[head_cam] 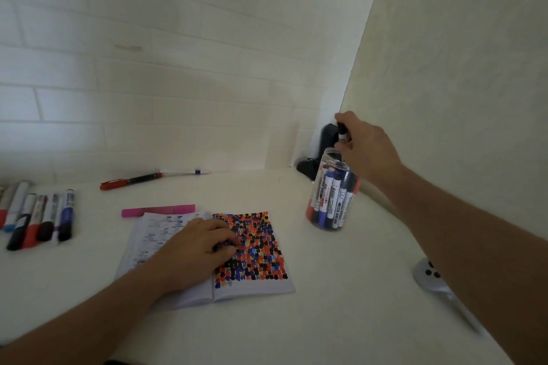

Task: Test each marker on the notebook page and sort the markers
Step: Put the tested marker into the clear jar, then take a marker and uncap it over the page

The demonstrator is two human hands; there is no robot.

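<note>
I see the left hand (192, 249) resting on the open notebook (207, 258) near the middle of the white table (341, 305), fingers loosely curled over the page of coloured dots, holding nothing. At far left lies a row of sorted markers (38, 216). Farther right, the right hand (366, 148) pinches a black marker (342, 132) in its fingers just above the clear jar (332, 195) of markers

Both forearms and hands (195, 249) are bare, no sleeves
</note>
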